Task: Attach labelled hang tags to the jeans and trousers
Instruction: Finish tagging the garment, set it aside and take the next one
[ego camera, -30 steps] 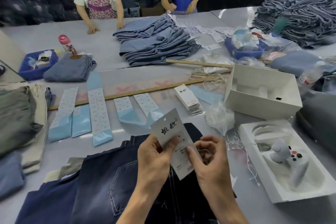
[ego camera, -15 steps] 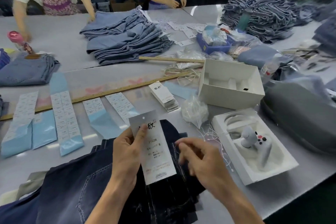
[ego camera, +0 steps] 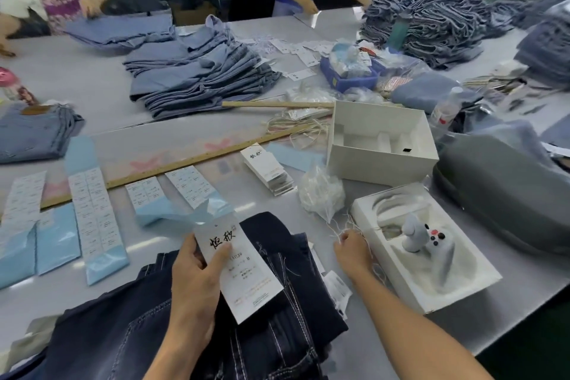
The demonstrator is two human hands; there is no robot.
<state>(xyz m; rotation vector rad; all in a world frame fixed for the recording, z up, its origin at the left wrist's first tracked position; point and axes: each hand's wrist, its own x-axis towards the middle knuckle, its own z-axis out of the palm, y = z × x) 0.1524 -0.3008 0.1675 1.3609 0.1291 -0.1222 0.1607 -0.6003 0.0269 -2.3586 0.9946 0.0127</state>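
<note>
Pale blue backing sheets carrying rows of white printed stickers (ego camera: 92,219) lie flat on the grey table (ego camera: 92,86) at the left, just this side of a long wooden ruler (ego camera: 185,163). Further back sits a stack of folded light-blue denim trousers (ego camera: 197,77).

Left hand (ego camera: 197,274): fingers curled behind, thumb pressed across the face of a white rectangular card hang tag with black brush characters (ego camera: 239,268) — a firm pinch on its left edge. Tag is held tilted above the dark navy jeans with white contrast stitching (ego camera: 277,333), which lie spread on the near edge of the table beneath both forearms.

Centre: a small fanned stack of white hang tags (ego camera: 268,170) rests on the table beyond the jeans, beside a crumpled clear plastic bag of string loops (ego camera: 320,194).

Right hand (ego camera: 353,248): fingers closed together, knuckles up, pinching thin white string (ego camera: 337,230) from loose strands on the table between jeans and tray. Exact fingertip contact cannot be made out.

Right: a white moulded tray holding a grey controller with red and black buttons (ego camera: 428,241) — touching the hand's outer side. Behind it stands an open white cardboard box (ego camera: 382,145).
</note>
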